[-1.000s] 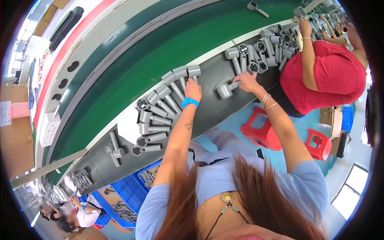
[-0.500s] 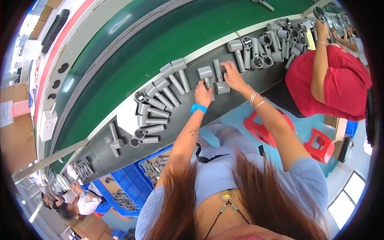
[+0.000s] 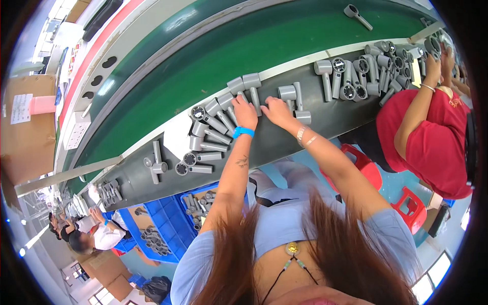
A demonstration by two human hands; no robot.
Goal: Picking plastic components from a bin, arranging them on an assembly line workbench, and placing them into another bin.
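Observation:
My left hand [image 3: 245, 114], with a blue wristband, lies with fingers stretched over the handles at the right end of a row of grey handheld fans. One fan's handle is mostly hidden under it; the rightmost fan [image 3: 252, 81] of the row is beside its fingertips. My right hand [image 3: 278, 113] is just right of that handle, fingers extended and nothing visible in them. Close to it lie two more fans: one with its round head up [image 3: 287, 93], partly covered by the hand, and one turned head down [image 3: 303, 117]. More fans [image 3: 197, 113] fan out to the left.
A dense group of grey fans [image 3: 347, 92] stands to the right, near a co-worker in red [image 3: 432, 132]. Beyond the grey bench runs a green conveyor [image 3: 284, 38] with a lone fan [image 3: 359, 17]. Blue bins [image 3: 172, 218] and a red stool [image 3: 409, 209] stand below.
My left hand has left the head-up fan on the right and moved left to the row. My right hand has also moved left, away from the head-down fan. The view has shifted.

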